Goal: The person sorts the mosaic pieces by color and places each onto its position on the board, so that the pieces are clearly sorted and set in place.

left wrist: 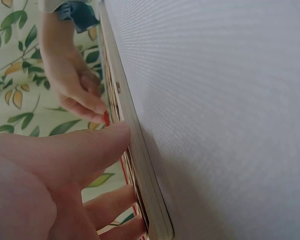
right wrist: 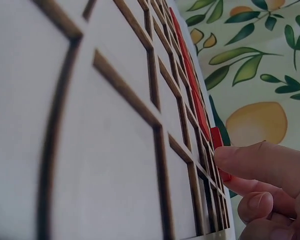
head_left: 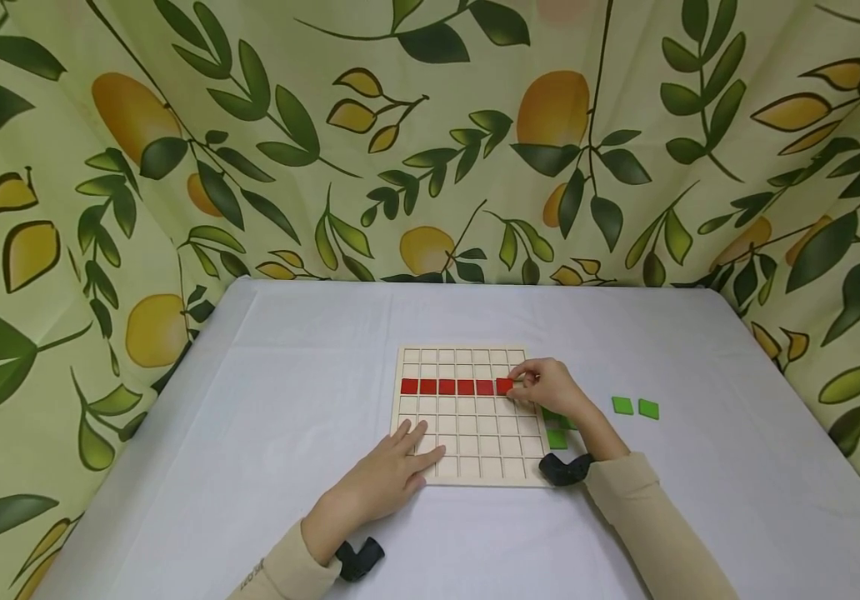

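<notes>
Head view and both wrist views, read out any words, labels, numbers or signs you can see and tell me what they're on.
Left sleeve: small dark print near the cuff, too small and blurred to read.
Grid board, red tiles, green tiles, white tablecloth and leaf-and-fruit backdrop: no writing visible.
Wrist views: no text.

No readable text or numbers; small sleeve [head_left: 268, 575] print illegible
</notes>
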Tool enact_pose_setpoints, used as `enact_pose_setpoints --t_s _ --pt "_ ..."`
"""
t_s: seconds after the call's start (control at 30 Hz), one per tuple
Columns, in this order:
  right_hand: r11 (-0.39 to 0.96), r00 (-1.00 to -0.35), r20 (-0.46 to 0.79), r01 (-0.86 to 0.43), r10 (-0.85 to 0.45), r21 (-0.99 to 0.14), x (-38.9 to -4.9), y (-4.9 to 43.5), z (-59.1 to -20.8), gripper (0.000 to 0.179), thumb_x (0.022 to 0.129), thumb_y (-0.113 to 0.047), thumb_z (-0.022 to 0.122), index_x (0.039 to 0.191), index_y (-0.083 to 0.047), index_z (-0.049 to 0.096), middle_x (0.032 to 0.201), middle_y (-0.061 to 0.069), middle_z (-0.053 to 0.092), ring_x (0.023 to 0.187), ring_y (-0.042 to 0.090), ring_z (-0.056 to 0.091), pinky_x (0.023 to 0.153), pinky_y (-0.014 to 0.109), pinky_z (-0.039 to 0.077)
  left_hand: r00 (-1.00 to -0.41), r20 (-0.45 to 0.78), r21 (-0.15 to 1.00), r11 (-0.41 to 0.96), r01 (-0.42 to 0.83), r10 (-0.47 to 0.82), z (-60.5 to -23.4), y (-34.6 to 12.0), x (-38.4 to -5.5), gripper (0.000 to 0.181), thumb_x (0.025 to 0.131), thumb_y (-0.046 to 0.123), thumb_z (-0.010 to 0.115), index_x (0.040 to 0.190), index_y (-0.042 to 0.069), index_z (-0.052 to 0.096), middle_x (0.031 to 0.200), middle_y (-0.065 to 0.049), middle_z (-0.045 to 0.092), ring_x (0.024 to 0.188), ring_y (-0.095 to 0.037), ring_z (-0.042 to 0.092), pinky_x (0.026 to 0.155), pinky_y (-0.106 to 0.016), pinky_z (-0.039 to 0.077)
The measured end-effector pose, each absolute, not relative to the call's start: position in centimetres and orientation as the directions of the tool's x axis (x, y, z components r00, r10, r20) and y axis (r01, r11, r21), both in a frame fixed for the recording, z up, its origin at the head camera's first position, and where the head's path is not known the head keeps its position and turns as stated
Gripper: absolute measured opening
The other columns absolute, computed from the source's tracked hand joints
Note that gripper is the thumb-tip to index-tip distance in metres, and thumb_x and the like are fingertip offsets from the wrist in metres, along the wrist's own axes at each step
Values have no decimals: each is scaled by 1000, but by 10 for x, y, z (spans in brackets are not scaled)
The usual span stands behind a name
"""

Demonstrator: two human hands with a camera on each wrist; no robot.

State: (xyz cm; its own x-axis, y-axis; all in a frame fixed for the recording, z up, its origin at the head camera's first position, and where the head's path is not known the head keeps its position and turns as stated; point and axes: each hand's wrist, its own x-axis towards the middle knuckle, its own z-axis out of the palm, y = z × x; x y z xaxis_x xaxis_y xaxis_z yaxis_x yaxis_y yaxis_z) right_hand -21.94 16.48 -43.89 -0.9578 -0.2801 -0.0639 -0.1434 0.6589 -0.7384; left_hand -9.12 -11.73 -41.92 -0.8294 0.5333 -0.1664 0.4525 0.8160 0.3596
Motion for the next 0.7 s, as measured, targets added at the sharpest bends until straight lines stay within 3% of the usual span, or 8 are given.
enact_pose_setpoints --t_s 0.7 --pt "690 -955 -58 -167 -290 -704 -222 162 -439 21 79 -9 77 95 4 70 60 -2 43 59 13 39 60 25 33 -831 -151 357 813 459 535 -420 -118 -92 42 99 21 52 141 21 51 156 -19 35 146 -42 29 116 -54 34"
